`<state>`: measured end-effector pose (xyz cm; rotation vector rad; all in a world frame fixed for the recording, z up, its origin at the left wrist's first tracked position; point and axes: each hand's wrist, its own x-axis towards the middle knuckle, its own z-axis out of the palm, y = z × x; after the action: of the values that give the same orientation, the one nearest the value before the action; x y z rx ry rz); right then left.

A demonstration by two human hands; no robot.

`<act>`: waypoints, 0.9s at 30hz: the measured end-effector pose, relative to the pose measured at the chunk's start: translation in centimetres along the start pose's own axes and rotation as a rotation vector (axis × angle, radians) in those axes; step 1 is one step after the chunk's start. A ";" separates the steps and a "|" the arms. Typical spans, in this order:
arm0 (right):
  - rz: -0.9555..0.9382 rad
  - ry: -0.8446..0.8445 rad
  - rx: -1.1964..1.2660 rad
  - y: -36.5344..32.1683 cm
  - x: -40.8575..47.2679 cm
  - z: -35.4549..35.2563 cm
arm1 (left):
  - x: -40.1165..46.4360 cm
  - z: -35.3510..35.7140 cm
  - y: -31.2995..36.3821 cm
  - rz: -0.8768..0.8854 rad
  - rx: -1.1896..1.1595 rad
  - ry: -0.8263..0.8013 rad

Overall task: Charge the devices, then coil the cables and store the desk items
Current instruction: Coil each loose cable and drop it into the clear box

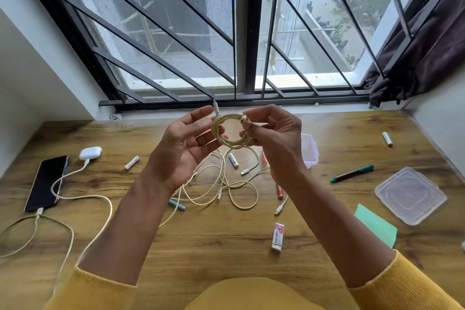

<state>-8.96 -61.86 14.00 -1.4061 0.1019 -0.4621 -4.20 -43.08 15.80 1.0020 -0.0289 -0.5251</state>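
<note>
We see a wood-grain surface (327,246) strewn with loose cream cables (226,184). Above it, our left hand (181,148) and right hand (274,138) each grip a braided cream cable coil (230,131), a small round loop. Our right forearm hides part of a clear plastic box (310,151).

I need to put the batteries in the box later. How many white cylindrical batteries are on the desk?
3: one white cylindrical battery right of the white earbuds case, one among the loose cream cables, one far right. The hands may hide others.
</note>
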 end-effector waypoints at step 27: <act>0.046 -0.406 0.193 -0.5 0.9 -0.8 | 1.5 -1.9 -1.3 -0.392 -0.497 -0.110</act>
<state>-8.56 -63.02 14.56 -1.2783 -0.2336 -0.1373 -2.91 -42.77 13.43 0.4889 0.1961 -0.8948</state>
